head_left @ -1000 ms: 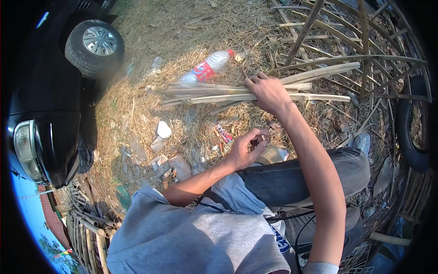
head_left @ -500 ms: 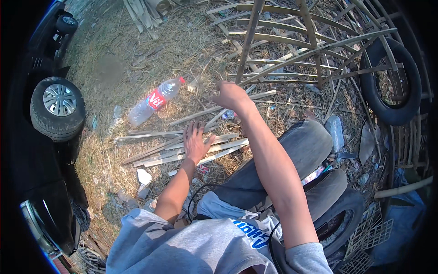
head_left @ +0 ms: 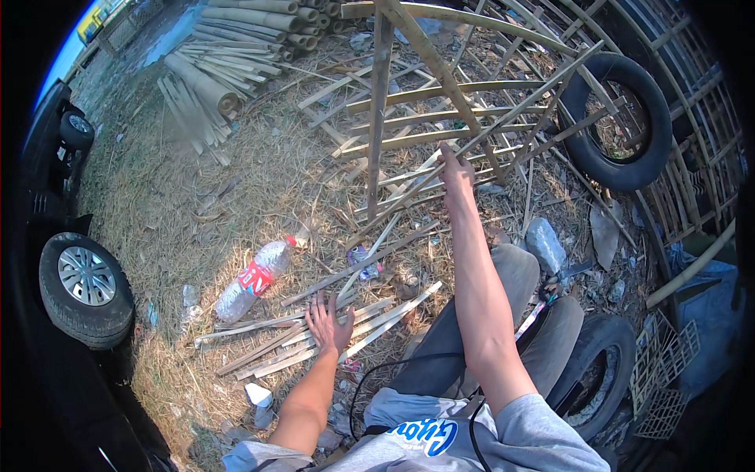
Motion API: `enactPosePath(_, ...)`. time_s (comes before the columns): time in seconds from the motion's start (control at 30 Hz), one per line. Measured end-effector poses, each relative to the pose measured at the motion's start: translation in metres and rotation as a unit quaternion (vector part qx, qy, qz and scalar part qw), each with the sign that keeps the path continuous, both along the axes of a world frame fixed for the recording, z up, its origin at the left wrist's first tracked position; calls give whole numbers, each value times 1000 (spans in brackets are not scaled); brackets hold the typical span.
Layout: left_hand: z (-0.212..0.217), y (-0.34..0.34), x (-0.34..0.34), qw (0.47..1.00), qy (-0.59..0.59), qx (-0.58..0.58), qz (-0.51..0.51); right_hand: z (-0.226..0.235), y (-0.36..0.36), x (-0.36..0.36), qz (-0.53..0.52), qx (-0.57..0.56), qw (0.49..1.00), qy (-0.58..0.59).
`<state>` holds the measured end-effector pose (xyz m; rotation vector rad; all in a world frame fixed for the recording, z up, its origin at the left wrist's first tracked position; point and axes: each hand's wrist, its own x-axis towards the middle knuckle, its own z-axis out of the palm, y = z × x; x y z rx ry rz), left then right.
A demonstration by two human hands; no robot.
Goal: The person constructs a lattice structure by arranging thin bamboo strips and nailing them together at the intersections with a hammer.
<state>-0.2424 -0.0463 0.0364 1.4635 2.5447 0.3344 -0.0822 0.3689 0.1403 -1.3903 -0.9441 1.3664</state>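
Observation:
My left hand (head_left: 327, 327) lies with its fingers spread on a loose bundle of split bamboo slats (head_left: 271, 358) on the dry grass. My right arm reaches far forward, and my right hand (head_left: 454, 171) is closed on a long diagonal bamboo slat (head_left: 535, 98). That slat crosses a standing bamboo lattice frame (head_left: 425, 94) of curved strips and darker uprights. A single slat (head_left: 362, 263) lies slantwise between my left hand and the frame. Beyond my left hand, a clear plastic bottle (head_left: 255, 279) with a red cap and red label rests on its side.
Bamboo poles (head_left: 259, 20) and split strips (head_left: 193, 102) are piled at the far left. A dark vehicle's wheel (head_left: 86, 279) stands at left. A black tyre (head_left: 657, 126) leans by the frame at right; another tyre (head_left: 602, 377) lies beside my legs. A pale stone (head_left: 545, 245) sits near my knee.
My right hand has reached farther forward and right, onto the diagonal slat. My left hand stays on the bundle. The view has tilted up, bringing more of the bamboo pile into sight.

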Motion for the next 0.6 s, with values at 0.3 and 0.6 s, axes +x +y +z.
enactPosePath(0.3, 9, -6, -9, 999, -5, -35, 18, 69, -28, -12, -19, 154, 962, -226)
enactPosePath(0.6, 8, -4, -4, 1000, 18, -4, 9, 111, -12, -50, 18, 235, 941, -241)
